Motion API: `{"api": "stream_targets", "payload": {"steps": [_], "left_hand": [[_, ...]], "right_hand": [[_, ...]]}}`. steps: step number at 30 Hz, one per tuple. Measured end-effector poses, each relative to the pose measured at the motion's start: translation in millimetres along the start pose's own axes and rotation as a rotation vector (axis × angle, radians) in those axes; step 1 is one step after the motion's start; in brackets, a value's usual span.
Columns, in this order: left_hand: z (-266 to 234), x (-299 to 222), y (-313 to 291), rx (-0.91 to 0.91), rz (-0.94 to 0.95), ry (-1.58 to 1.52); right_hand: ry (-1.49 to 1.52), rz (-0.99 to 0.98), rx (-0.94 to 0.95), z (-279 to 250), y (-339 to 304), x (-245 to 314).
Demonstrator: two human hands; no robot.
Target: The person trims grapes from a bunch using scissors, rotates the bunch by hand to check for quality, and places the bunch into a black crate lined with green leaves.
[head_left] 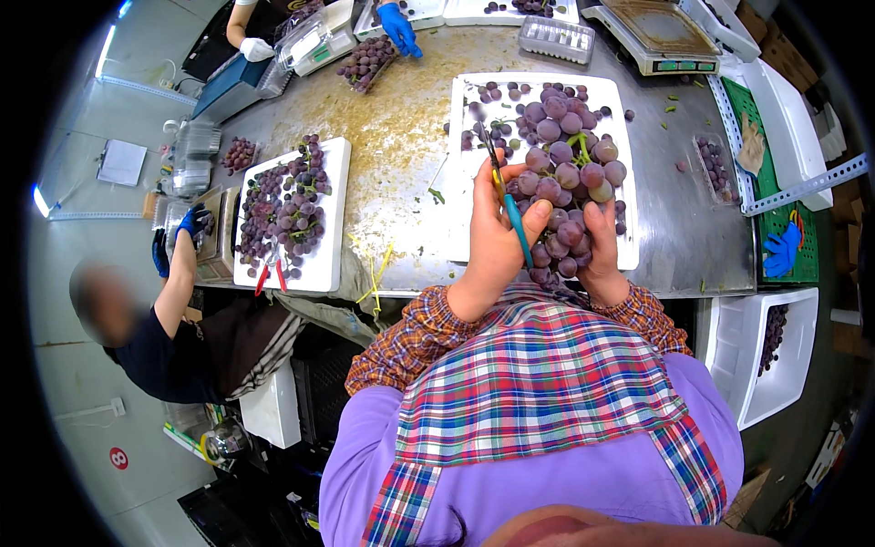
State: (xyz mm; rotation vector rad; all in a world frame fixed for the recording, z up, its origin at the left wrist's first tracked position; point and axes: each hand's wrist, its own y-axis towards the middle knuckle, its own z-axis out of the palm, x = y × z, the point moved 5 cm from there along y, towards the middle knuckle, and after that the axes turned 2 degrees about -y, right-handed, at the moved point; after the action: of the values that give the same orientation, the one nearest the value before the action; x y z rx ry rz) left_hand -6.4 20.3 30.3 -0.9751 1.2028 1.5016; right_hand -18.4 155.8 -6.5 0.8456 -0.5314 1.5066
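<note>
A large bunch of purple grapes [567, 173] is held up over a white foam tray [463, 214]. My right hand [602, 260] is closed around the lower right side of the bunch, its thumb against the grapes. In my left hand [495, 242] sits a pair of fruit snips [518, 226] with blue and yellow handles, the dark blades pointing away from me. My left thumb lies close to the bunch; whether those fingers also support it cannot be made out. Loose grapes [497, 94] lie in the tray beyond the bunch.
To the left, a second foam tray [335, 210] holds grapes and red-handled snips [264, 276], near a co-worker's blue-gloved hand [193, 220]. Another person's blue glove [398, 29] is at the far edge. A scale [670, 66], clear grape box [715, 169] and green crate [802, 255] are right.
</note>
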Motion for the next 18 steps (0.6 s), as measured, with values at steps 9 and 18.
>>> {"api": "stream_targets", "payload": {"steps": [9,18], "left_hand": [[-2,-1,0,-0.016,0.004,0.009],[-6,9,-2,-0.008,-0.017,-0.05]], "right_hand": [[-0.028,0.012,-0.004,5,0,5],[-0.054,0.034,-0.013,8,-4,4]]}}
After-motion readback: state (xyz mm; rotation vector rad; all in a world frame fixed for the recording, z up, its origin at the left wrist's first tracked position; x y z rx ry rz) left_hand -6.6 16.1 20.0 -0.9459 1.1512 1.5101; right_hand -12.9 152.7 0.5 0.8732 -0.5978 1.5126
